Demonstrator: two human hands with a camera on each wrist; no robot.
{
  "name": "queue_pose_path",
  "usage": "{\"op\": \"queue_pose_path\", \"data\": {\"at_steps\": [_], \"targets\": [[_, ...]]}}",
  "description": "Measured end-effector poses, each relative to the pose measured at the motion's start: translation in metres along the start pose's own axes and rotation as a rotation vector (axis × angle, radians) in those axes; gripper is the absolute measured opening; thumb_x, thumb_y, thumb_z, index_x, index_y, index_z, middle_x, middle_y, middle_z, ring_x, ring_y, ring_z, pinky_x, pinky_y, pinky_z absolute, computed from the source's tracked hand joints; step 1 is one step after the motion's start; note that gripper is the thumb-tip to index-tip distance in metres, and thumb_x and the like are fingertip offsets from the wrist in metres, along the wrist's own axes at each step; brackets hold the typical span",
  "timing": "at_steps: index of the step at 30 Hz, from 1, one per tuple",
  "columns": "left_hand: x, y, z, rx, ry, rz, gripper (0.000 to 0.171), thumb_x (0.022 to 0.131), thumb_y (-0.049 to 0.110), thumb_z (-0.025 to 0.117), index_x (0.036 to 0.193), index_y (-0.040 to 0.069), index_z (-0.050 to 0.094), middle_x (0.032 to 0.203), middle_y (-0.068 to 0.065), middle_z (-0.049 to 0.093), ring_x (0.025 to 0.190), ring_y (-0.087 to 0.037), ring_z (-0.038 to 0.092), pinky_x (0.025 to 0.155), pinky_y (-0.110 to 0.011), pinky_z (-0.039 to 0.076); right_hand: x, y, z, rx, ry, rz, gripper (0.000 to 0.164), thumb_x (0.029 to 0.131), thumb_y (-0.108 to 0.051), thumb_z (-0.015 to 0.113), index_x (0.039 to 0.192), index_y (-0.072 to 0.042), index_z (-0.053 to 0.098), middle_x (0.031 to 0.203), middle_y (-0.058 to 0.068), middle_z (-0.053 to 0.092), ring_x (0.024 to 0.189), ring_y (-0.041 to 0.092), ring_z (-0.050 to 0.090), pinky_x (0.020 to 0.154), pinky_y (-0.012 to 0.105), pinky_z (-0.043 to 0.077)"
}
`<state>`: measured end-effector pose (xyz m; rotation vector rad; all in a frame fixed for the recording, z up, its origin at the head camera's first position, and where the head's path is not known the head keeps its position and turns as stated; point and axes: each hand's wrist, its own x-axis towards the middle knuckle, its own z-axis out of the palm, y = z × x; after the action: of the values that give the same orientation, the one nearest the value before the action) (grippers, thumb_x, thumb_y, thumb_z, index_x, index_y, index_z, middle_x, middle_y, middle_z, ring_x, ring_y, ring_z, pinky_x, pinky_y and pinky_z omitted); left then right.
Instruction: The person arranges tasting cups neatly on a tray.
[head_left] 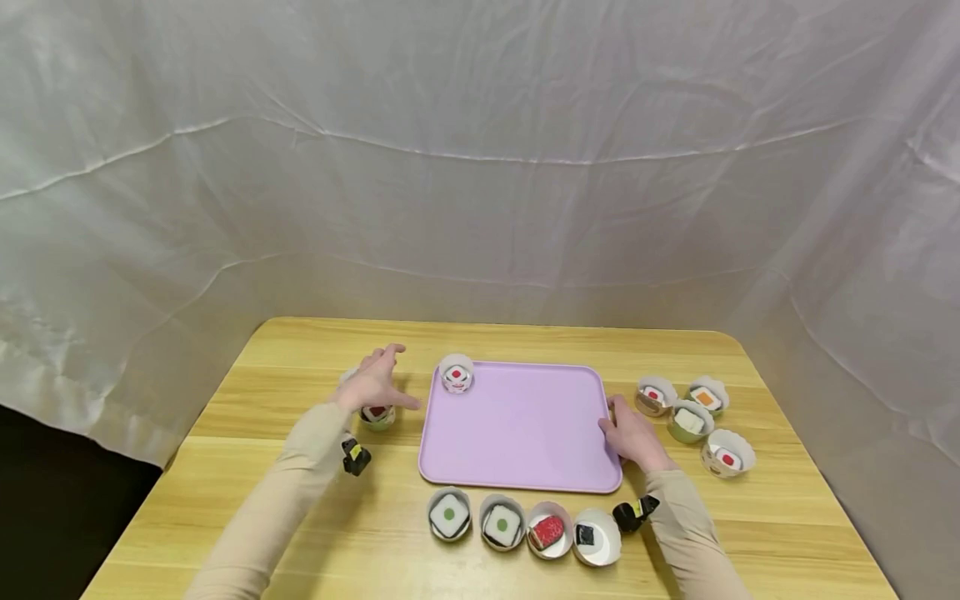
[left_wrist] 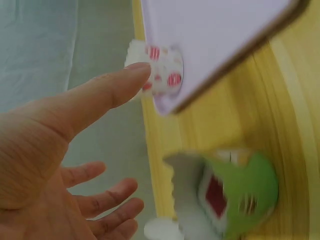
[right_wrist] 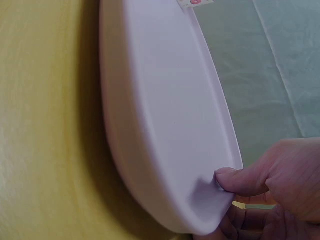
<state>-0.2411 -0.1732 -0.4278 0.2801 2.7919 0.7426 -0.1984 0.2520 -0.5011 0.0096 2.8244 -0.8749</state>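
A lilac tray [head_left: 525, 429] lies on the wooden table, with a strawberry-print paper cup [head_left: 457, 374] in its far left corner; a small white sushi piece with a red centre sits inside. My right hand [head_left: 632, 433] grips the tray's right rim, the thumb [right_wrist: 237, 181] over the edge and the other fingers under it. Left of the tray, my left hand [head_left: 371, 387] holds nothing, its fingers spread apart. Beneath it stands a green paper cup [left_wrist: 252, 195] containing a white piece with a dark red centre. Another pale cup [left_wrist: 164, 228] is mostly hidden behind.
Along the tray's near side stands a row of several cups holding sushi pieces, among them a red-topped piece [head_left: 547, 531] and a black-wrapped one [head_left: 586, 534]. Right of my right hand are several more, including a green cup [head_left: 686, 427]. Pale curtains [head_left: 480, 167] enclose the table.
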Motion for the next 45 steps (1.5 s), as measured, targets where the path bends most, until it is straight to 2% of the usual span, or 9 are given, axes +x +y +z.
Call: {"op": "queue_pose_path", "data": {"at_steps": [4, 8, 17, 22, 26, 31, 39, 45], "targets": [[-0.005, -0.007, -0.008, 0.104, -0.013, -0.011, 0.103, 0.073, 0.036, 0.089, 0.152, 0.006, 0.031, 0.144, -0.029, 0.048, 0.134, -0.048, 0.040, 0.109, -0.062, 0.040, -0.001, -0.001, -0.002, -0.002, 0.005, -0.006, 0.039, 0.101, -0.014, 0.049, 0.132, 0.008, 0.042, 0.097, 0.030, 0.065, 0.067, 0.025, 0.060, 0.058, 0.031, 0.046], [-0.010, -0.011, -0.010, 0.185, -0.047, 0.017, 0.104, 0.071, 0.037, 0.091, 0.151, 0.006, 0.033, 0.143, -0.028, 0.048, 0.132, -0.047, 0.040, 0.111, -0.062, 0.036, 0.000, -0.002, -0.004, -0.005, -0.007, 0.014, 0.040, 0.102, -0.015, 0.048, 0.135, 0.007, 0.041, 0.102, 0.032, 0.064, 0.071, 0.027, 0.061, 0.060, 0.032, 0.046], [-0.014, -0.017, -0.003, 0.281, -0.053, 0.044, 0.110, 0.062, 0.038, 0.095, 0.150, 0.006, 0.037, 0.142, -0.023, 0.052, 0.132, -0.043, 0.040, 0.118, -0.061, 0.028, 0.002, -0.001, 0.000, -0.020, -0.009, 0.020, 0.041, 0.102, -0.016, 0.049, 0.136, 0.007, 0.041, 0.102, 0.030, 0.065, 0.072, 0.025, 0.061, 0.060, 0.031, 0.046], [-0.011, -0.018, 0.004, 0.323, -0.033, 0.061, 0.113, 0.058, 0.030, 0.096, 0.151, 0.006, 0.036, 0.144, -0.019, 0.053, 0.130, -0.040, 0.041, 0.120, -0.059, 0.026, 0.003, -0.001, 0.001, -0.025, -0.004, 0.019, 0.041, 0.102, -0.016, 0.049, 0.136, 0.006, 0.041, 0.105, 0.030, 0.065, 0.075, 0.027, 0.062, 0.062, 0.032, 0.046], [-0.009, -0.020, 0.008, 0.405, -0.021, 0.092, 0.112, 0.057, 0.026, 0.096, 0.150, 0.006, 0.036, 0.139, -0.016, 0.057, 0.121, -0.036, 0.045, 0.115, -0.055, 0.033, 0.003, -0.001, 0.002, -0.020, -0.004, 0.020, 0.041, 0.102, -0.016, 0.049, 0.136, 0.006, 0.042, 0.105, 0.030, 0.065, 0.075, 0.027, 0.062, 0.062, 0.032, 0.047], [-0.007, -0.023, 0.011, 0.494, -0.023, 0.119, 0.107, 0.056, 0.023, 0.094, 0.147, 0.007, 0.040, 0.133, -0.014, 0.060, 0.112, -0.032, 0.047, 0.102, -0.048, 0.041, 0.003, -0.001, 0.003, -0.009, -0.005, 0.014, 0.042, 0.102, -0.016, 0.049, 0.137, 0.007, 0.041, 0.103, 0.031, 0.065, 0.073, 0.026, 0.062, 0.062, 0.033, 0.047], [-0.007, -0.025, 0.013, 0.529, -0.006, 0.132, 0.096, 0.056, 0.021, 0.093, 0.139, 0.010, 0.046, 0.121, -0.010, 0.064, 0.103, -0.029, 0.046, 0.095, -0.044, 0.041, 0.003, -0.002, 0.003, -0.008, -0.002, 0.015, 0.042, 0.102, -0.016, 0.049, 0.137, 0.006, 0.041, 0.102, 0.030, 0.065, 0.072, 0.025, 0.062, 0.061, 0.032, 0.047], [-0.008, -0.026, 0.014, 0.554, -0.011, 0.138, 0.094, 0.056, 0.022, 0.096, 0.135, 0.009, 0.048, 0.116, -0.009, 0.065, 0.102, -0.029, 0.046, 0.093, -0.043, 0.042, 0.004, -0.002, 0.002, -0.014, -0.002, 0.012, 0.042, 0.102, -0.016, 0.049, 0.136, 0.007, 0.041, 0.105, 0.031, 0.065, 0.075, 0.027, 0.063, 0.063, 0.032, 0.047]]}}
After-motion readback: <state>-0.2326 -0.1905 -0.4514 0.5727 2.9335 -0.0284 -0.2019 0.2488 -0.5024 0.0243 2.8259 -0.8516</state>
